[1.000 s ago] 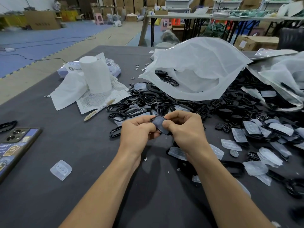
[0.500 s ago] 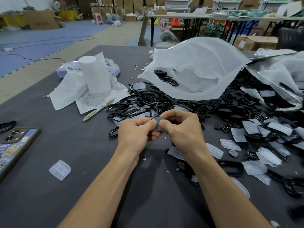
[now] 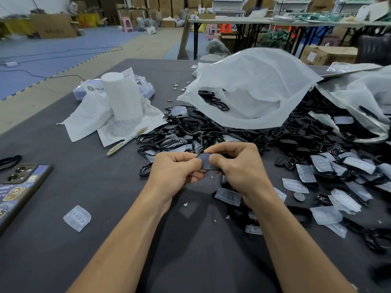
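Note:
Both hands meet over the middle of the dark table (image 3: 105, 261). My left hand (image 3: 175, 172) and my right hand (image 3: 237, 166) pinch one small black plastic piece (image 3: 204, 161) between thumbs and forefingers, a little above the tabletop. Most of the piece is hidden by my fingers. A heap of black plastic frames (image 3: 186, 134) lies just beyond my hands. Translucent rubber pads (image 3: 229, 196) lie to the right of and under my right wrist.
A white plastic bag (image 3: 254, 89) with black parts gapes behind the heap. A paper roll (image 3: 122, 96) stands on a printed sheet with a pen (image 3: 127, 141) at the left. A phone (image 3: 19, 187) lies at the left edge, one loose pad (image 3: 77, 217) near it.
Both hands keep hold of the black piece. It has turned between the fingertips, and now lies flatter with less of it showing. The hands stay in nearly the same place.

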{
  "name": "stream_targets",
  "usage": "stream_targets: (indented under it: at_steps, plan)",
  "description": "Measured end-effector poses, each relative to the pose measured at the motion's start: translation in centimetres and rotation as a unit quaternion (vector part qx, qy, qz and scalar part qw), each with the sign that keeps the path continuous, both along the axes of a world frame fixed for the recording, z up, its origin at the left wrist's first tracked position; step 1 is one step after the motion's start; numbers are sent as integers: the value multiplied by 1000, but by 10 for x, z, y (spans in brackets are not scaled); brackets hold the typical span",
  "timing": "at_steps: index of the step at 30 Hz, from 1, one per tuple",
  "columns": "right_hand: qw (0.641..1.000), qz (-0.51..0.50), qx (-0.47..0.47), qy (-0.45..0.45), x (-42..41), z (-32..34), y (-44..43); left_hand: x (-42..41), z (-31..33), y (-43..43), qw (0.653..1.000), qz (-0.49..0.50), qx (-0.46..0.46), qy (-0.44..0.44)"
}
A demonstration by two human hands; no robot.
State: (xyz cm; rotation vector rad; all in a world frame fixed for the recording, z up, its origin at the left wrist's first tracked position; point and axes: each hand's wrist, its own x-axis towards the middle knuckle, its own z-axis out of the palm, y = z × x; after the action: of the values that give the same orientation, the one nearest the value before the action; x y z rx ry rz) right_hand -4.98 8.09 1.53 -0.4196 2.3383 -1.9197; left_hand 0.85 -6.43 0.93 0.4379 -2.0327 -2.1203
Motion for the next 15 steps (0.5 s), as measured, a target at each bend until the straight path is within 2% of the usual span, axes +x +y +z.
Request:
stream_targets:
  at_steps: [9,15]
  plan:
    - [998,-2,-48,-35,-5,-1,6,-2,-4,-1,999,0,33,-12]
    - [997,29,-57,-37,-6,1,5,-2,-4,-1,1000,-3,-3,-9]
